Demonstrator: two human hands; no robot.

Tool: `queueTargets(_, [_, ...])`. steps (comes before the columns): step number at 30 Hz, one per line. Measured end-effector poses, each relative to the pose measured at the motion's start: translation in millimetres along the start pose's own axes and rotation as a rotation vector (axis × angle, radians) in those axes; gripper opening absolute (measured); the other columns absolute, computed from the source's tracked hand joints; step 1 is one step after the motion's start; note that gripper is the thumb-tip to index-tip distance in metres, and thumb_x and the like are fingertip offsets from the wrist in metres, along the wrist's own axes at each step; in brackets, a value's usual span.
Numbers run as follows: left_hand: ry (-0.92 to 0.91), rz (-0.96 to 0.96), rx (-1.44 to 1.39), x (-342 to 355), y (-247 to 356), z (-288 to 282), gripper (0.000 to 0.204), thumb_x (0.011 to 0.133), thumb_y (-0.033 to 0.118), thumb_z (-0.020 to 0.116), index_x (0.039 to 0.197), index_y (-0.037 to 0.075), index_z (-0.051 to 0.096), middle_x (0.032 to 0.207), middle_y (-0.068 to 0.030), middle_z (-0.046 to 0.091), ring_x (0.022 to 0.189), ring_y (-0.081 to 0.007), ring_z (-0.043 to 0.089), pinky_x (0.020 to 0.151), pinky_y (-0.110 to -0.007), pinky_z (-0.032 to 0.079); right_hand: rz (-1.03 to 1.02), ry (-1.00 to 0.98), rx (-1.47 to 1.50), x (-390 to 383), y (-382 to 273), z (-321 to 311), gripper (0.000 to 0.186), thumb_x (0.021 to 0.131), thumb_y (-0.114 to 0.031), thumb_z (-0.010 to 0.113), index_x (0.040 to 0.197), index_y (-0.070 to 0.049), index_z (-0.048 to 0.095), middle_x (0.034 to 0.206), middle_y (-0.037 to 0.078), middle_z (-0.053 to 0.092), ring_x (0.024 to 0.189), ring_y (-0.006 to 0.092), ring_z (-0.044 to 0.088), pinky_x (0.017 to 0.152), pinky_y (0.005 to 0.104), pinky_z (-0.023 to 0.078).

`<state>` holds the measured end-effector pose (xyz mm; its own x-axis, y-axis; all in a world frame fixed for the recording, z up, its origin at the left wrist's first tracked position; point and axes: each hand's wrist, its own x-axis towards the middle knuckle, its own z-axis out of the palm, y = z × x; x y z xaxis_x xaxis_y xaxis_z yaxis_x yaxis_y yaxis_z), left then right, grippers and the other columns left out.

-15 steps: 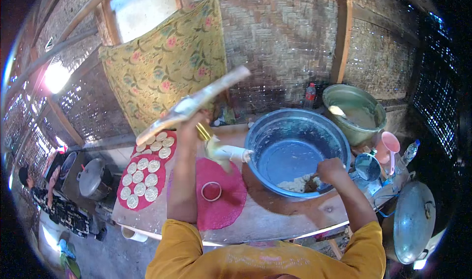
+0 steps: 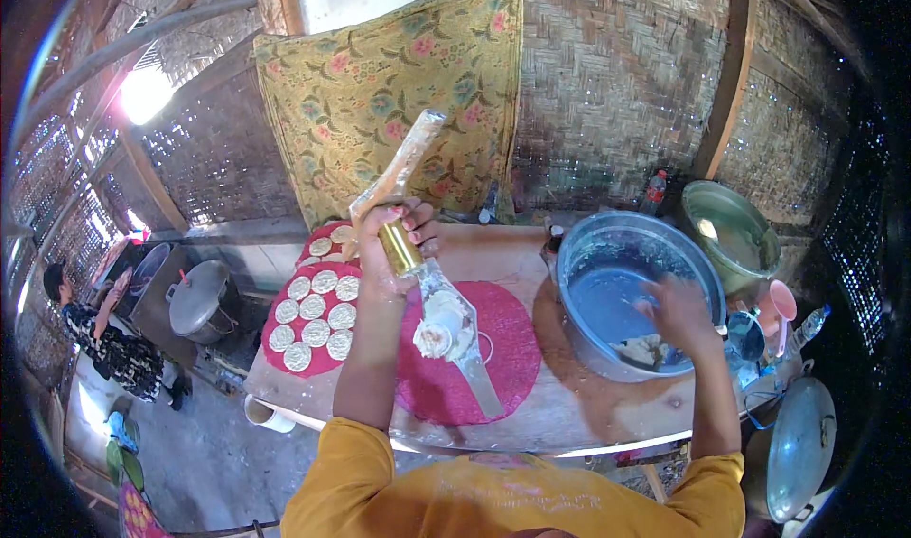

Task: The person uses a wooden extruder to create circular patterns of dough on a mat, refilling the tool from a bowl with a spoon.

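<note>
My left hand (image 2: 403, 230) is closed around a hand-held dough press with a brass-coloured cylinder (image 2: 399, 248) and long arms smeared with white. White dough (image 2: 438, 327) clings to its near part, above a round pink mat (image 2: 508, 348). A thin white ring (image 2: 486, 347) lies on that mat, partly hidden by the press. My right hand (image 2: 683, 315) is over the near right side of a large blue basin (image 2: 579, 334), its fingers blurred by motion. Beneath it, white dough (image 2: 643, 350) lies in the basin. Whether the hand holds anything is unclear.
Pink mats with several flat white dough rounds (image 2: 314, 331) lie left on the wooden table (image 2: 517, 424). Right are a green tub (image 2: 726, 206), a pink dipper (image 2: 782, 303) and a large metal pot (image 2: 802, 443). A person (image 2: 114, 339) stands far left near another pot (image 2: 204, 301).
The press in my left hand has swung round from slanting across to pointing down toward me. My right hand has lifted from the dough and its fist has loosened. The view has shifted left.
</note>
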<state>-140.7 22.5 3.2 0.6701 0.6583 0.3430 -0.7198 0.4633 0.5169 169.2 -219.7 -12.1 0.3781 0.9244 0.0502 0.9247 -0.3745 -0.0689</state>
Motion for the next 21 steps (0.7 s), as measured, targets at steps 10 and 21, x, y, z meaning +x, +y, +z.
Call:
queueTargets(10, [-0.102,-0.174,-0.359,-10,-34,-26,0.013,0.072,0.018,0.057,0.074,0.010,0.046,0.068,-0.0008,0.044,0.062,-0.0132,0.047,0.058,-0.029,0.041,-0.229,-0.755,2.437,-7,-229,89,0.077,0.090,-0.062,0.027,0.130,0.001,0.039,0.110,0.014,0.060,0.081,0.0252,0.063,0.068,0.0366,0.053])
queueTargets(21, [0.071,-0.129,1.003,-118,-12,-154,0.027,0.077,0.012,0.061,0.102,0.005,0.056,0.097,-0.0101,0.061,0.087,-0.0201,0.058,0.077,-0.031,0.046,-0.296,-0.075,1.802,-9,-199,39,0.054,0.090,-0.047,0.043,0.115,0.001,0.047,0.085,0.012,0.059,0.045,0.0103,0.048,0.034,0.0208,0.037])
